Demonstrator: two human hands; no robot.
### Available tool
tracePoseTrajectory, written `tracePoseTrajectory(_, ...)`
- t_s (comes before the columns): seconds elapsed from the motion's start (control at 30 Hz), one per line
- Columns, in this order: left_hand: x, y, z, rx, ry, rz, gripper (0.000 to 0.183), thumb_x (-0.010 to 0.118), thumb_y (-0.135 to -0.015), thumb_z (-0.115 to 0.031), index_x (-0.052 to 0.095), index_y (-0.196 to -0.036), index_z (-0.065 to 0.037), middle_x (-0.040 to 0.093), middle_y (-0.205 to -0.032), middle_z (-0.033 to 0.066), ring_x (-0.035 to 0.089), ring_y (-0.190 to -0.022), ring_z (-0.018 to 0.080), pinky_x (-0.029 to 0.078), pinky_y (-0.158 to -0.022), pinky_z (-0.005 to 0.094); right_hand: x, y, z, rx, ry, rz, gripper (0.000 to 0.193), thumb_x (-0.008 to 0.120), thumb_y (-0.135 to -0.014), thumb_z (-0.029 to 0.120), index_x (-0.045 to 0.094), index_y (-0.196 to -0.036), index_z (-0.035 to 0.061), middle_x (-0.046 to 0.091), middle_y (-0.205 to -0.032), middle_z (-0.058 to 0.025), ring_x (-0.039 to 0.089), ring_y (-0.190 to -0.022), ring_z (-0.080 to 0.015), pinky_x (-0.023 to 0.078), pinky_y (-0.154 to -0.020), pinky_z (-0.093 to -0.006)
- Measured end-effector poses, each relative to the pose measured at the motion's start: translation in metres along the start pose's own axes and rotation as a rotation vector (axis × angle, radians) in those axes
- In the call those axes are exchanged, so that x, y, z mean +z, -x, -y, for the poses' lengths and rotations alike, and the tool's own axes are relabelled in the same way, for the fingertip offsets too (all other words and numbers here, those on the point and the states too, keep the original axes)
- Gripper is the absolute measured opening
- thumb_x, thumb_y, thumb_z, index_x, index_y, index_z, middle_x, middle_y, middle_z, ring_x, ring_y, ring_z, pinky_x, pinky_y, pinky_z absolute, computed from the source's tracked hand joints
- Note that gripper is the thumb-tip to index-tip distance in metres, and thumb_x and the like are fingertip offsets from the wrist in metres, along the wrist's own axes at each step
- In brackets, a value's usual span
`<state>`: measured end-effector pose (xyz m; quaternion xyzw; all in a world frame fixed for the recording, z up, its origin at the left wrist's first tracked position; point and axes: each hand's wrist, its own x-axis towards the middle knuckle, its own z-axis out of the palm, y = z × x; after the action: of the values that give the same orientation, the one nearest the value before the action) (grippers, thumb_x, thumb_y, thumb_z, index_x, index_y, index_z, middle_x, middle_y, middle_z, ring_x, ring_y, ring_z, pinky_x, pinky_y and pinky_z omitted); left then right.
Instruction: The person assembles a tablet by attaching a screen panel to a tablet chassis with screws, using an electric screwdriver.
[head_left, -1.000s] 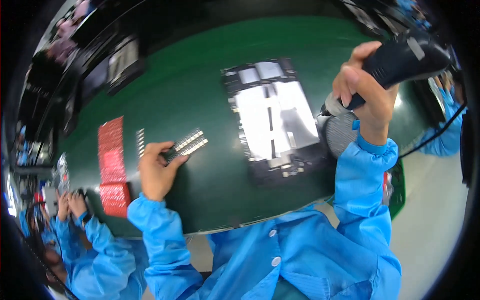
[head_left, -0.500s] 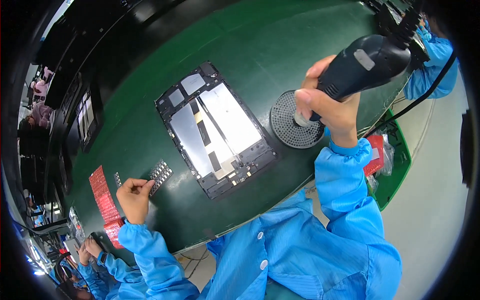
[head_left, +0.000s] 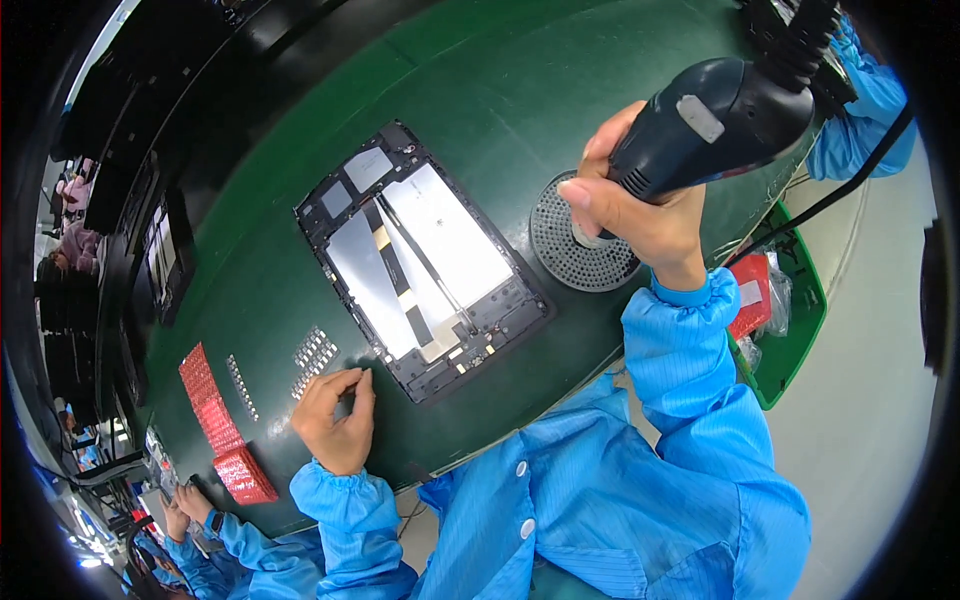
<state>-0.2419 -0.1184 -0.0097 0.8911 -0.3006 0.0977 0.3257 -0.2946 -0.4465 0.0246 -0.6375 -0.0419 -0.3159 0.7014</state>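
Observation:
My right hand [head_left: 645, 210] grips a black corded electric screwdriver [head_left: 735, 125]. Its pale tip points down over a round grey perforated tray [head_left: 562, 245], but my fingers partly hide it, so contact cannot be made out. My left hand [head_left: 335, 425] is closed in a pinch beside the near left corner of an opened tablet [head_left: 440, 230]; anything between the fingertips is too small to name. The tablet lies flat with silver panels, dark flex cables and a black frame showing. A sheet of small dark and pale parts [head_left: 316, 352] lies just beyond my left hand.
A narrow strip of small parts [head_left: 242, 388] and red bubble wrap [head_left: 212, 400] lie at the left of the green table [head_left: 480, 110]. A green bin [head_left: 815, 335] with a red packet [head_left: 750, 310] stands at right. Another person's hands [head_left: 188, 508] are at lower left.
My left hand has moved right, off the parts sheet and toward the tablet's near corner. My right hand still holds the screwdriver over the perforated tray.

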Motion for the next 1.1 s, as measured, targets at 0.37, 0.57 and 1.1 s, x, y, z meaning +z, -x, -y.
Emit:
tracePoseTrajectory(0.37, 0.022, -0.001, 0.0, 0.171, 0.221, 0.083, 0.017, 0.069, -0.07, 0.005, 0.067, -0.086, 0.001, 0.064, -0.078, 0.0131, 0.061, -0.068, 0.0281, 0.049, -0.058, 0.0342, 0.062, -0.037, 0.024, -0.192, -0.172, 0.153, 0.031, 0.066, -0.078, 0.001, 0.05, -0.105, 0.0013, 0.057, -0.065, -0.0071, 0.053, -0.049, -0.0136, 0.045, -0.048, -0.0254)
tracePoseTrajectory(0.57, 0.009, -0.005, 0.03, 0.075, 0.247, -0.039, 0.017, 0.068, -0.074, 0.004, 0.068, -0.09, -0.002, 0.062, -0.08, 0.0116, 0.062, -0.068, 0.0256, 0.049, -0.058, 0.0327, 0.178, -0.069, -0.01, -0.023, -0.155, 0.238, 0.019, 0.072, -0.074, 0.001, 0.059, -0.089, -0.0005, 0.06, -0.059, -0.0052, 0.057, -0.048, -0.0104, 0.042, -0.044, -0.0221)
tracePoseTrajectory(1.1, -0.004, -0.007, 0.058, -0.261, 0.407, -0.258, 0.011, 0.064, -0.083, 0.0, 0.067, -0.093, 0.0, 0.065, -0.085, 0.0106, 0.059, -0.065, 0.012, 0.046, -0.055, 0.0224, 0.213, -0.08, -0.053, 0.06, -0.095, 0.264, 0.014, 0.07, -0.074, -0.003, 0.059, -0.083, -0.0029, 0.06, -0.057, -0.0048, 0.056, -0.046, -0.0112, 0.043, -0.045, -0.0242)
